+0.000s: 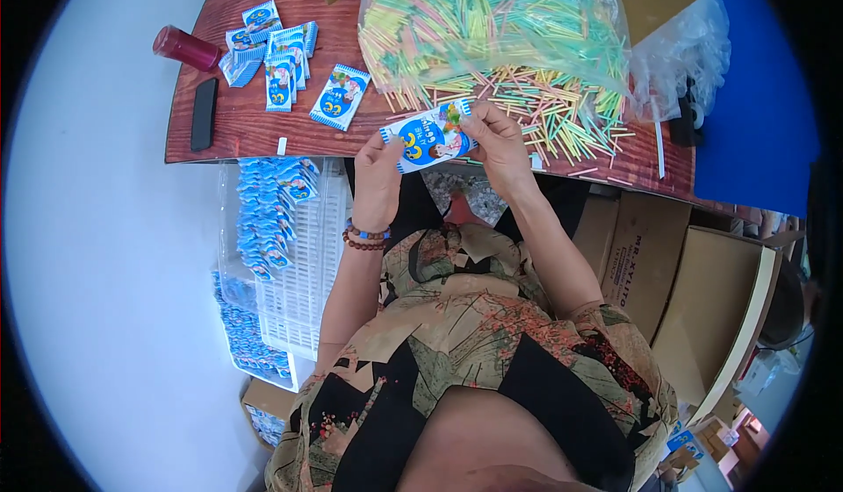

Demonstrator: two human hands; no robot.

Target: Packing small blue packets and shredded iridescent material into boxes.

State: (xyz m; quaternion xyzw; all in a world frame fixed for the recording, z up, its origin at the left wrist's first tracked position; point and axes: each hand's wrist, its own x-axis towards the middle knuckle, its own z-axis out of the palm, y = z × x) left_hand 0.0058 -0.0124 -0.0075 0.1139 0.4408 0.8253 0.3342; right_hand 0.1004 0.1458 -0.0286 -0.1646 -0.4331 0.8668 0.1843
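A small blue-and-white candy packet [430, 139] is stretched between my two hands above the table's near edge. My left hand [378, 176] pinches its left end, with beaded bracelets on that wrist. The packet's upper right corner is gripped between thumb and fingers of my right hand [502, 151]. Just beyond my left hand another like packet [340, 97] lies flat on the table. A loose group of the same packets [279, 81] overlaps farther left. Beyond my right hand spreads a heap of thin pink, yellow and green sticks [575, 114], partly spilling from a large clear bag [492, 27].
On the reddish wooden table [241, 132] lie a black phone [204, 114] and a tipped red cylindrical container [186, 48]. Below left, a white plastic basket [303, 303] stands by rows of blue packets [263, 211]. Cardboard boxes [645, 251] stand below right; crumpled clear plastic [676, 44] lies at right.
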